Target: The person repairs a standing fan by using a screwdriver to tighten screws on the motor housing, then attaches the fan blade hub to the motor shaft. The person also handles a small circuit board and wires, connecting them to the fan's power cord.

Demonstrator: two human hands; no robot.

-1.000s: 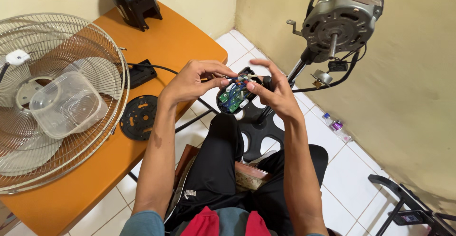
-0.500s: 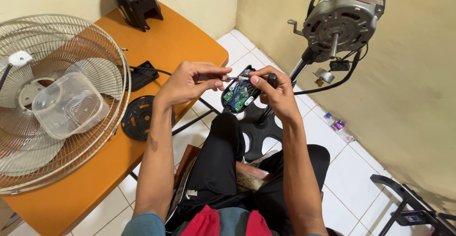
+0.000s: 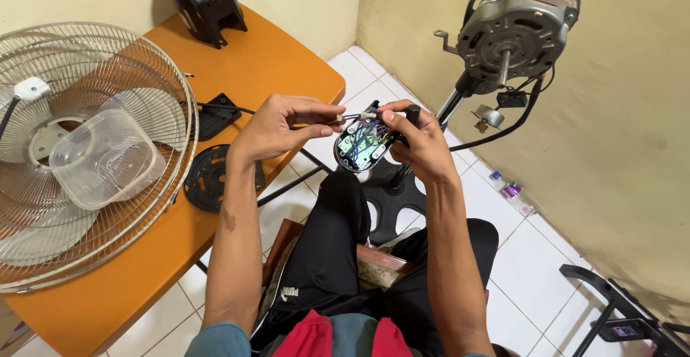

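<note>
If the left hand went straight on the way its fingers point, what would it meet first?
The left hand points right along the wires; it would probably meet the right hand's fingertips first, though depth is unclear.

I see orange table [image 3: 237,76], black motor cover [image 3: 205,1], grey motor [image 3: 514,30], blue wires [image 3: 363,138], white floor tiles [image 3: 532,256].

A: Centre of frame: what do the hands hold?

B: Right hand [image 3: 420,141] grips an open switch housing [image 3: 361,145]; left hand [image 3: 277,123] pinches its blue wires [image 3: 352,117].

A: And elsewhere?

B: Fan grille [image 3: 154,84] at left on the orange table [image 3: 266,62]; bare motor [image 3: 514,30] upper right.
</note>
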